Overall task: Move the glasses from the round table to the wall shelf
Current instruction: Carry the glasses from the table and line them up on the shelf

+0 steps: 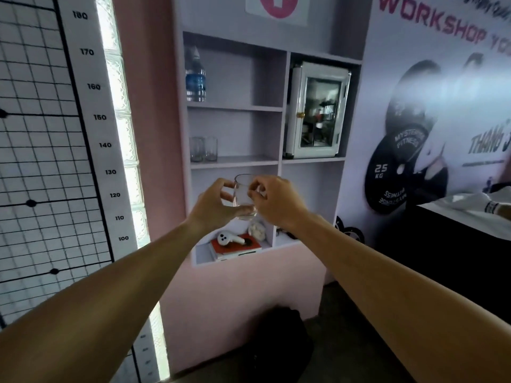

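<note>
Clear glass upright, midair; 2 glasses on wall shelf

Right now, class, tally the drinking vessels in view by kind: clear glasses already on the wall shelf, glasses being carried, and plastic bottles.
Glasses on the shelf: 2
Glass held by the left hand and right hand, glass: 1
Water bottle: 1
Total: 4

Two glasses at the left end of the middle left compartment of the wall shelf; open board to their right. Water bottle in the left corner above, free space beside. Small cabinet filling the upper right compartment. Book blocking the lowest left one.
</note>
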The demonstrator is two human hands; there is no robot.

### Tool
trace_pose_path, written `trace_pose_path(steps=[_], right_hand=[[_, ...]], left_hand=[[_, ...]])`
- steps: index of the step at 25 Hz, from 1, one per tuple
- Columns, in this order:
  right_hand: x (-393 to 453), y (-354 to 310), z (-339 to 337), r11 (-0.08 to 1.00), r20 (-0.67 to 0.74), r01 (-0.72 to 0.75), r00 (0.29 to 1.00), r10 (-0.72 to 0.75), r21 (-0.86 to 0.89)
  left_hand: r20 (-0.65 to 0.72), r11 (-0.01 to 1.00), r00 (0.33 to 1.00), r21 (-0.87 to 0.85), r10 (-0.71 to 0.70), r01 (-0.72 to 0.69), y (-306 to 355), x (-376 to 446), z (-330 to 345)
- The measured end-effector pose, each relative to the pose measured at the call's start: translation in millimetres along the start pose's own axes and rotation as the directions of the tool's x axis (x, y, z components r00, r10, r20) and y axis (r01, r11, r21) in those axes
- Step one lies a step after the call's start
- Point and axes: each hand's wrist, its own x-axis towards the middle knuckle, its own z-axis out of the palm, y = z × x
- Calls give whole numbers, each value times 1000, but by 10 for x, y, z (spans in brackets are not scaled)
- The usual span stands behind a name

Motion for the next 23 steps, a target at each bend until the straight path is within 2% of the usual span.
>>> trace_pose_path(steps=[14,23], right_hand=[[2490,887,804,997,-36,73,997,-72,19],[3446,1299,1191,992,8,102,995,-103,81]], left_hand=[[-159,997,987,82,22,-9,-829,2440,171],[-237,970,970,222,-47,102,-1155,3294,332]])
